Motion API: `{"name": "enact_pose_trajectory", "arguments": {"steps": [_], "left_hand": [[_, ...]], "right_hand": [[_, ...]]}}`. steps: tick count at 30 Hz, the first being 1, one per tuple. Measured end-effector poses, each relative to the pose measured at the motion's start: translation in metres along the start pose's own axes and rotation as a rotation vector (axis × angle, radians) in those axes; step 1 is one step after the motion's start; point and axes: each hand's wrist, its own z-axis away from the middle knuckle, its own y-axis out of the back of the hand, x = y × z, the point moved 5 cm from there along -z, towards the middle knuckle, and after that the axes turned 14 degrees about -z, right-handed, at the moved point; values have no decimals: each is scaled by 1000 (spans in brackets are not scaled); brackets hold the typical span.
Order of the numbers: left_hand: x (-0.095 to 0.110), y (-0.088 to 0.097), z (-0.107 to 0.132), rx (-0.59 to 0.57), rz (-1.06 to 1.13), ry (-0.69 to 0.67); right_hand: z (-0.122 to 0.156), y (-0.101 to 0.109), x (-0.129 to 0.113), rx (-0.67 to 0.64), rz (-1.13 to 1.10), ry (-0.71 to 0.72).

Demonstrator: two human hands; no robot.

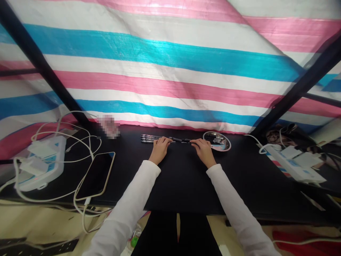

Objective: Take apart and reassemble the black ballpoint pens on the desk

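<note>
Nearest: dark trousers [157, 236] at the bottom edge; white sleeves [128, 199] run up both forearms to the desk [181, 185], a black top; both wrists are bare of sleeve at the hands.

Left hand [160, 150] and right hand [204, 152] sit side by side at the desk's far part, a small gap between them; left hand's fingers [163, 141] are together, curled over the black pens [151, 138]; right hand's fingers [196, 143] are together too, closed on the pens' right end; both look clamped on, though the contact is small in this view.

Pens lie flat in a tight side-by-side bunch; long axis runs left-right, about parallel to the desk's far edge; left ends stick out past the left hand, slightly fanned; right end reaches toward a round mirrored dish [217, 141] with a pink rim, just beside the right hand.

Hidden: the middle of the bunch is under the fingers; pen count and tip detail are too small to make out; calling them pens is my best read.

Left on the desk: a phone [95, 176] with a gold edge, on a white cable [80, 193]; a white power strip [41, 163]. Right: another white power strip [295, 165]. Far edge: a pixelated object [108, 126], unreadable; behind it, a pink, blue and white striped tarp [170, 64] on dark poles [37, 57].
</note>
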Motion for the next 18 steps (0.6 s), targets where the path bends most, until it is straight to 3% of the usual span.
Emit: {"name": "enact_pose_trajectory", "arguments": {"steps": [18], "left_hand": [[0,-1,0,7,27,-27]], "right_hand": [[1,-5,-2,-36,0,20]]}}
